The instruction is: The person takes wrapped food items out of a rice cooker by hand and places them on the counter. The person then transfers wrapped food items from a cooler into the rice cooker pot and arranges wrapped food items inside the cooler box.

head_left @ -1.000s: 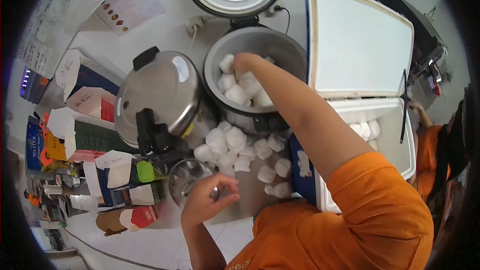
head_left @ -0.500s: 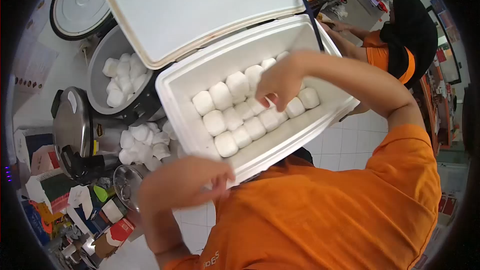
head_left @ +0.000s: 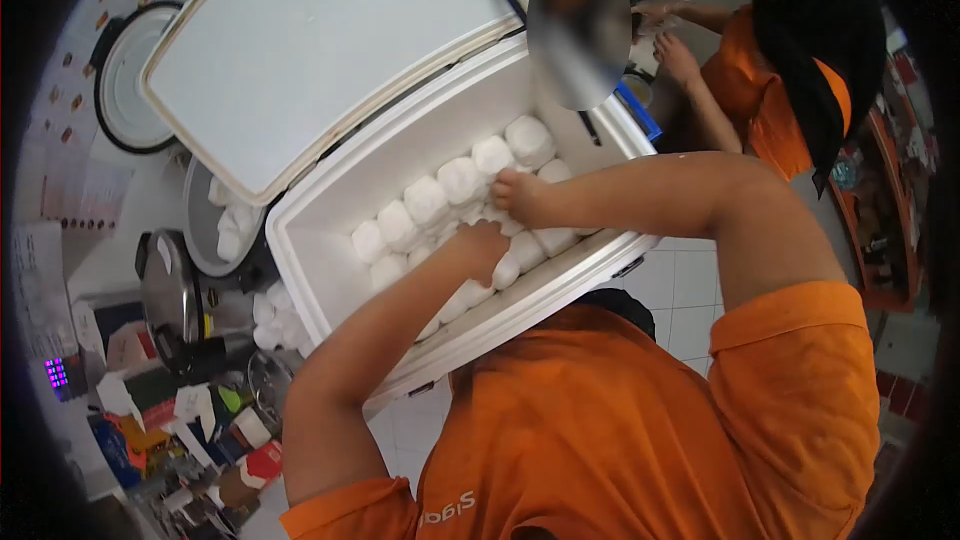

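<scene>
Rows of rounded white bundles (head_left: 427,198) lie packed together inside a white cooler box (head_left: 330,180). My left hand (head_left: 478,248) reaches in over the near rows, with thumb and fingers curved round a white bundle (head_left: 507,265). Just beyond it to the right, my right hand (head_left: 520,197) is also inside the box, its fingers curled down among the bundles beside the far row. What lies under the right fingertips is hidden. Both forearms cross the near rim and cover some of the bundles.
The cooler's lid (head_left: 330,50) stands open at the back. On the left are a pot (head_left: 195,230) holding more white bundles, a steel cooker (head_left: 168,285), a loose pile of bundles (head_left: 280,320) and folded cartons (head_left: 150,390). Another person (head_left: 770,90) works at the back right.
My left hand has moved from outside the near left rim into the box. My right hand has lowered onto the bundles. The view has shifted, and a blurred round object now appears at upper right.
</scene>
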The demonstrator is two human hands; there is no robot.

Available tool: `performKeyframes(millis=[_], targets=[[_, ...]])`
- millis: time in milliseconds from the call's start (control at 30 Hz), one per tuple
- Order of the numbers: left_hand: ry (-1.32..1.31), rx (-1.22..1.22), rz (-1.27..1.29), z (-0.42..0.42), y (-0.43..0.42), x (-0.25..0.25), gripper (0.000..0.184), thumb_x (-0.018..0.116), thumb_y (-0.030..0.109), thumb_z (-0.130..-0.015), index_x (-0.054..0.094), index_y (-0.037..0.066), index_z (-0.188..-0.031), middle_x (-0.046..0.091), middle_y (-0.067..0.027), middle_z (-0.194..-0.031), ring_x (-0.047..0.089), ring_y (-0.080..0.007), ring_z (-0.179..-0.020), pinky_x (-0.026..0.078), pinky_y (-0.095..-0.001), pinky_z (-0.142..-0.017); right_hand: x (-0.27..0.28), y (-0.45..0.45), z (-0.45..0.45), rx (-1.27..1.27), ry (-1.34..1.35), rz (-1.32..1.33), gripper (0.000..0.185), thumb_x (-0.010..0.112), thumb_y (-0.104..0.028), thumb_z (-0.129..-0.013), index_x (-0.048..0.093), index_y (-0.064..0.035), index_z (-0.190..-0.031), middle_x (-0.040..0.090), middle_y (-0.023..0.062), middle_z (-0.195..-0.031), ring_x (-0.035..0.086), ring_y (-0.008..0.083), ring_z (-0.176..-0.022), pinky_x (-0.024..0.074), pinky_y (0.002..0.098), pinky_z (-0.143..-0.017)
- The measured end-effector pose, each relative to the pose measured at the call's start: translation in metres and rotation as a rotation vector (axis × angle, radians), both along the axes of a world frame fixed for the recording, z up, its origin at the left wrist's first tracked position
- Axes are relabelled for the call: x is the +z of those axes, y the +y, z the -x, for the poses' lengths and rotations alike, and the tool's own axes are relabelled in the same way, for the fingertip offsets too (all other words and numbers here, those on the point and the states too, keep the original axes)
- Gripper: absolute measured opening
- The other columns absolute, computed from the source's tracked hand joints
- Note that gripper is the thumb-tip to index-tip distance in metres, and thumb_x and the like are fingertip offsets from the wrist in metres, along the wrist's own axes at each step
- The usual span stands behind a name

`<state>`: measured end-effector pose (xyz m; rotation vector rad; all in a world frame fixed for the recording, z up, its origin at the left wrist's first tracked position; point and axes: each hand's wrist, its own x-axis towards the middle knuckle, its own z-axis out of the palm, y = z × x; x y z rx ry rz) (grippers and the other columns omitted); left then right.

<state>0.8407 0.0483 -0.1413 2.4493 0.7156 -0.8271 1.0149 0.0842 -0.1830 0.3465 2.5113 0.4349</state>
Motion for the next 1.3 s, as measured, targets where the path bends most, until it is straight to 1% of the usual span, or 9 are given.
performKeyframes(millis=[133,233,333,433,533,633,733,967,1300], targets=[[0.151,-0.047,-0.019,-0.002,0.012,0.017,0.074,0.084,0.048,-0.068,0.069,0.003,-0.126,0.061,-0.0194,-0.132,0.057,-0.0368,-0.123,0.052,-0.0441,-0.098,-0.003,0.000,0.006,-0.051,-0.022,0.045,0.023,0.062,-0.033,-0.093,0.080,-0.0276,-0.105,0.065,-0.0103,-0.124,0.048,0.0203,-0.125,0.0294,0.0426,-0.102],[0.327,0.258,0.549,0.015,0.042,0.022,0.081,0.080,0.058,-0.071,0.069,0.000,-0.127,0.056,-0.0201,-0.146,0.054,-0.0339,-0.132,0.050,-0.0427,-0.099,0.010,-0.006,0.011,-0.058,0.004,-0.017,0.023,0.062,-0.032,-0.093,0.081,-0.0261,-0.103,0.067,-0.0071,-0.119,0.050,0.0203,-0.122,0.0304,0.0419,-0.099],[0.054,0.633,0.676,0.051,0.031,-0.009,0.100,0.080,0.069,-0.066,0.066,-0.007,-0.129,0.063,-0.0213,-0.135,0.063,-0.0362,-0.120,0.052,-0.0393,-0.096,0.029,-0.004,0.017,-0.100,-0.034,-0.031,0.025,0.066,-0.035,-0.090,0.081,-0.0238,-0.107,0.069,-0.0032,-0.116,0.054,0.0218,-0.117,0.0336,0.0426,-0.096],[0.056,0.671,0.564,0.037,0.013,0.010,0.077,0.075,0.063,-0.078,0.074,-0.002,-0.119,0.066,-0.0184,-0.132,0.061,-0.0282,-0.121,0.049,-0.0420,-0.100,0.059,0.004,0.020,-0.253,-0.062,0.129,0.035,0.074,-0.041,-0.083,0.080,-0.0215,-0.112,0.070,0.0008,-0.119,0.059,0.0249,-0.116,0.0391,0.0457,-0.095],[0.270,0.482,0.617,0.038,0.015,-0.027,0.097,0.076,0.072,-0.072,0.067,-0.008,-0.126,0.071,-0.0203,-0.114,0.069,-0.0333,-0.102,0.056,-0.0410,-0.085,0.057,0.011,0.013,-0.313,-0.041,0.215,0.037,0.075,-0.039,-0.082,0.078,-0.0195,-0.114,0.070,0.0022,-0.121,0.060,0.0254,-0.116,0.0409,0.0456,-0.096],[0.210,0.249,0.313,0.054,0.023,-0.058,0.095,0.073,0.073,-0.073,0.067,-0.003,-0.130,0.064,-0.0226,-0.136,0.060,-0.0324,-0.126,0.043,-0.0411,-0.108,0.036,0.016,0.005,-0.408,-0.013,0.290,0.040,0.076,-0.038,-0.081,0.076,-0.0176,-0.116,0.069,0.0035,-0.122,0.060,0.0258,-0.116,0.0426,0.0454,-0.096],[0.322,0.292,0.451,0.006,0.024,0.034,0.098,0.074,0.076,-0.067,0.072,-0.007,-0.119,0.066,-0.0262,-0.132,0.065,-0.0317,-0.118,0.048,-0.0368,-0.101,0.022,0.020,0.023,-0.451,-0.001,0.419,0.043,0.077,-0.036,-0.080,0.075,-0.0157,-0.118,0.069,0.0049,-0.124,0.061,0.0263,-0.117,0.0443,0.0452,-0.096],[0.270,0.340,0.536,0.047,0.028,-0.011,0.091,0.076,0.070,-0.069,0.073,-0.008,-0.114,0.074,-0.0175,-0.107,0.068,-0.0242,-0.097,0.057,-0.0353,-0.079,0.035,0.021,0.031,-0.578,-0.040,0.653,0.050,0.080,-0.033,-0.078,0.071,-0.0112,-0.123,0.068,0.0081,-0.127,0.063,0.0274,-0.117,0.0483,0.0448,-0.097],[0.097,0.256,0.275,0.075,0.020,0.118,0.074,0.081,0.063,-0.067,0.077,-0.003,-0.100,0.073,-0.0192,-0.097,0.070,-0.0317,-0.091,0.053,-0.0376,-0.085,0.111,0.049,0.009,-0.928,-0.076,1.327,0.062,0.084,-0.028,-0.075,0.065,-0.0048,-0.130,0.067,0.0126,-0.132,0.066,0.0289,-0.118,0.0541,0.0443,-0.098]])
